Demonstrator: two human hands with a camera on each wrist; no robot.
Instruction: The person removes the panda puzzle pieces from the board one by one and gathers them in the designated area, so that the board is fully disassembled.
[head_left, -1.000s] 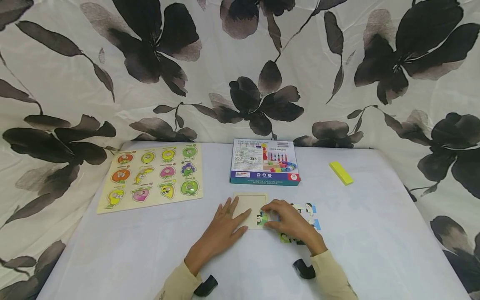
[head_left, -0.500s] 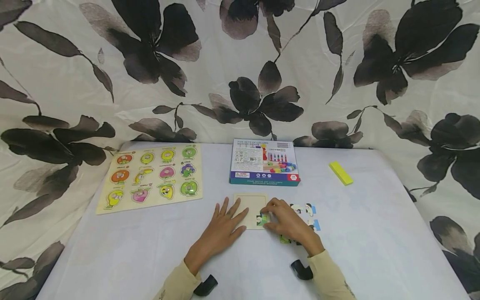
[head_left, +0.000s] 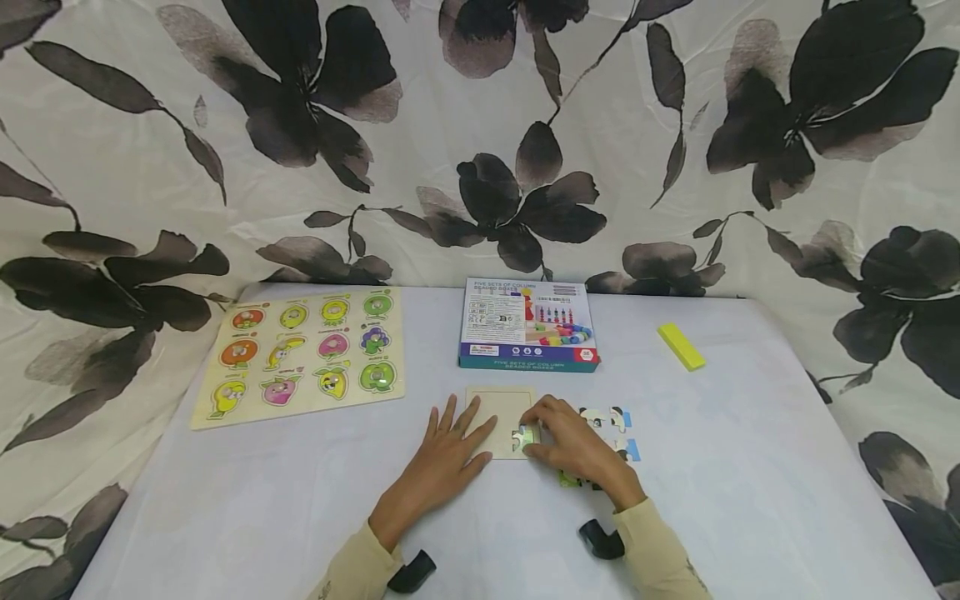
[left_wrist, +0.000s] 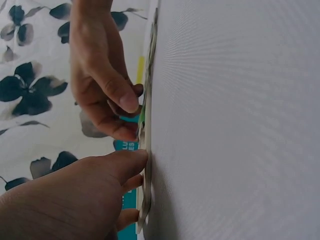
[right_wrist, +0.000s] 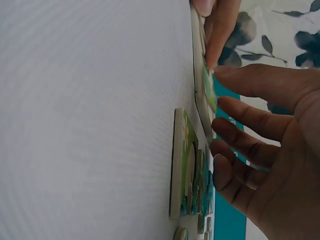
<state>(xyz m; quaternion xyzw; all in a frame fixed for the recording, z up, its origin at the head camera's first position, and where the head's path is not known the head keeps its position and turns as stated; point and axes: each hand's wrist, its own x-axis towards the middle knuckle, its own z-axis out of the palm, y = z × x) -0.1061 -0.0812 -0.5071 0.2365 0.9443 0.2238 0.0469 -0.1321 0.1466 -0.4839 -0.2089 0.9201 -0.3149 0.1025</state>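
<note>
A small square wooden puzzle tray lies in front of me in the head view. My left hand rests on its left part with the fingers spread and straight. At the tray's lower right corner, my right hand pinches a green and white jigsaw piece between thumb and fingers. In the right wrist view this jigsaw piece leans at a slant over the tray. Other jigsaw pieces with panda prints lie beside the tray, partly hidden under my right hand and wrist.
Behind the tray lies a cardboard box with beads pictured on it. To the left is a fruit puzzle board, and a yellow block lies at the right back. A floral cloth hangs behind the white table.
The jigsaw piece in my right hand has tilted and now catches the light. My right hand has shifted very slightly left; the left hand keeps its place.
</note>
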